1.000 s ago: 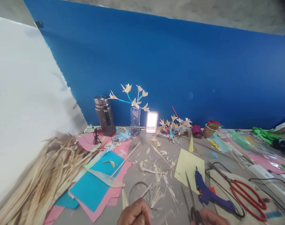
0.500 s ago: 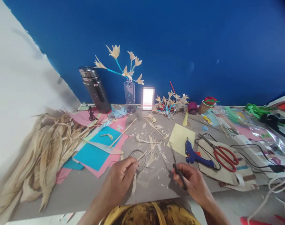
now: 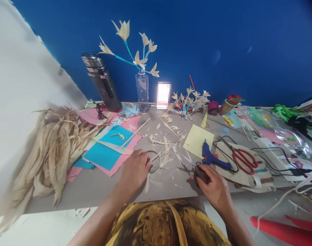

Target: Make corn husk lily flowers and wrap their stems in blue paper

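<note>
The person's right hand (image 3: 214, 181) has its fingers around the black-handled scissors (image 3: 196, 175), low over the front part of the grey table (image 3: 94, 192), their blades pointing away toward the pale scraps (image 3: 168, 143). The left hand (image 3: 137, 166) is curled at the left edge of a thin dark ring (image 3: 158, 162); I cannot tell whether it grips anything.

The scraps litter the middle of the table, with a yellow sheet (image 3: 195, 135) to their right. The blue glue gun (image 3: 214, 160) lies partly over that sheet, and beside it red-handled scissors (image 3: 244, 160) rest on a folded cloth (image 3: 250, 179). Farther right sit a white power strip (image 3: 270, 154) and clear plastic packaging.

Left of the scraps, blue paper (image 3: 108, 145) overlaps pink sheets, and a big heap of dried husks (image 3: 55, 150) spills over the table's front left edge. At the back, against the deep blue wall (image 3: 176, 41), stand a dark flask (image 3: 103, 83) and a clear bottle (image 3: 142, 92) holding pale flowers on blue stems. More such flowers (image 3: 188, 100) cluster to the right, past a blurred, bright rectangle. Red objects (image 3: 281, 230) lie below the table at right.
</note>
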Motion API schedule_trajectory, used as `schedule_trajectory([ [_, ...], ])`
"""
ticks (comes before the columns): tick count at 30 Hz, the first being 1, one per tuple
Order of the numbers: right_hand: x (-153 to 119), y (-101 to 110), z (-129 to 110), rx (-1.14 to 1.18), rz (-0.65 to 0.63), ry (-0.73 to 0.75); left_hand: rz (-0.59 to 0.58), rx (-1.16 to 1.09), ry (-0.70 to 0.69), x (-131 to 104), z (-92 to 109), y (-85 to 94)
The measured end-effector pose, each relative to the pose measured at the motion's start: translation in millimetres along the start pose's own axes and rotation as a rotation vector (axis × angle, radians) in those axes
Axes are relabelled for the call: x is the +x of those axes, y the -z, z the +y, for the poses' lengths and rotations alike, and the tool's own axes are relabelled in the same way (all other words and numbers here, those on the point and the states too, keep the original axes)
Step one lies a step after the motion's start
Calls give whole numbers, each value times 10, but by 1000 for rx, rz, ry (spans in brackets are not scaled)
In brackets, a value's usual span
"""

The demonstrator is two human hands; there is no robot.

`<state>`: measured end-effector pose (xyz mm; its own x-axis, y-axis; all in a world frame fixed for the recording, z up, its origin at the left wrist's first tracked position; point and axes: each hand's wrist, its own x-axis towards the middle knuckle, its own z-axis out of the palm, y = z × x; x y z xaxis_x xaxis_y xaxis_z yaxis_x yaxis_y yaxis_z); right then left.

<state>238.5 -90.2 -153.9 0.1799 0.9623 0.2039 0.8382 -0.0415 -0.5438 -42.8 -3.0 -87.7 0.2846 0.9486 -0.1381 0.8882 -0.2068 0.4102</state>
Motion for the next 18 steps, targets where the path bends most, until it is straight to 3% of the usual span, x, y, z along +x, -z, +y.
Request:
schedule_trajectory([
  [3,-45,-7,-25,13,43,9,-53,109,-3,52,12,-11],
  [5,-57,-14,-45,15,29,9,-19,126,22,91,30,-10],
  [8,-52,-34,-65,-6,-79,-15,67,74,20,191,156,-10],
  [10,-42,-51,-72,-21,-142,-32,53,18,-32,297,304,-42],
  [14,-23,-63,-80,-44,-175,-60,16,68,-116,565,577,-217],
  [18,-8,-42,-100,-42,-198,-95,26,138,-109,752,636,-391],
])
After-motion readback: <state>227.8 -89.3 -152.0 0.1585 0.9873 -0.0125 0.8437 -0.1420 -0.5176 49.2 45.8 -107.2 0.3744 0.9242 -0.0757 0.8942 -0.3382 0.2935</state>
